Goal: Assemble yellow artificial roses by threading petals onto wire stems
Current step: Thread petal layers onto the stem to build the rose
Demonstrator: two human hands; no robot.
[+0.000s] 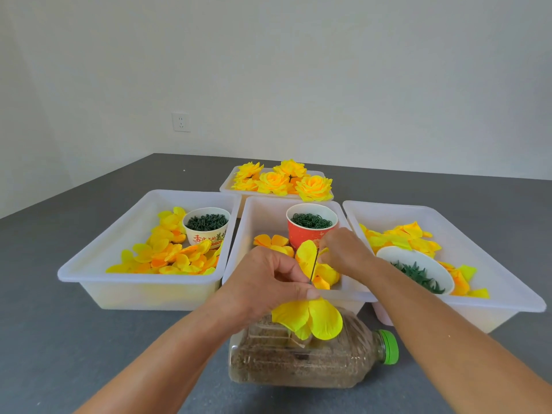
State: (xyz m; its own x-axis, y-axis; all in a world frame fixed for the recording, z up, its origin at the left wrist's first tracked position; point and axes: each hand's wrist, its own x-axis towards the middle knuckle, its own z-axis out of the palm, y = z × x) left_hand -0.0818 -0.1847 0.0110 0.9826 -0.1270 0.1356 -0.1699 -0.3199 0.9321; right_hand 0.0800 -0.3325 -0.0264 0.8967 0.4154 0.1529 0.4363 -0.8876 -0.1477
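The left hand [268, 282] pinches the wire stem [314, 265] near its lower end, above a petal layer [310, 319] apparently already threaded. The stem stands near upright, its free tip pointing up and away. The right hand [343, 249] grips a further petal [306, 255] touching the stem near the tip, over the middle tray [239, 255]. Judgement: seating requires travel down the stem's long axis toward the left hand.

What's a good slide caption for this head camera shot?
Left hand pinches a wire stem while right hand threads a yellow petal on, above trays of petals.
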